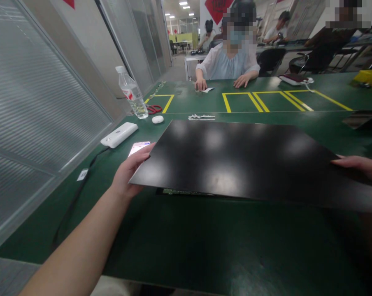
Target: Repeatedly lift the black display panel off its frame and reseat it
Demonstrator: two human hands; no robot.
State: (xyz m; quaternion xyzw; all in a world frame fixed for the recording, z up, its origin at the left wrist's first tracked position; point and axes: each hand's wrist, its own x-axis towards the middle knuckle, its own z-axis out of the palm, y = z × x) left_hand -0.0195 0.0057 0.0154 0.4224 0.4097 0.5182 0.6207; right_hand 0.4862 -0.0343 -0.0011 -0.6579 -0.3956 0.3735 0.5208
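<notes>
"Where's the black panel (235,156)?"

"Toward three o'clock from the view's middle, held over the green table (204,242)."

"What's holding it?"

"The left hand (127,172) pinches its nine o'clock edge; the right hand (363,165) grips the three o'clock edge, thumb on top, other fingers hidden."

"What's nearby?"

"A lit phone (139,146) at one o'clock from the left hand, and a clear bottle (133,96) at ten from the panel."

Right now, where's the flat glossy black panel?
In the head view, the panel spans centre to right, held between left hand and right hand over the green table.
</notes>
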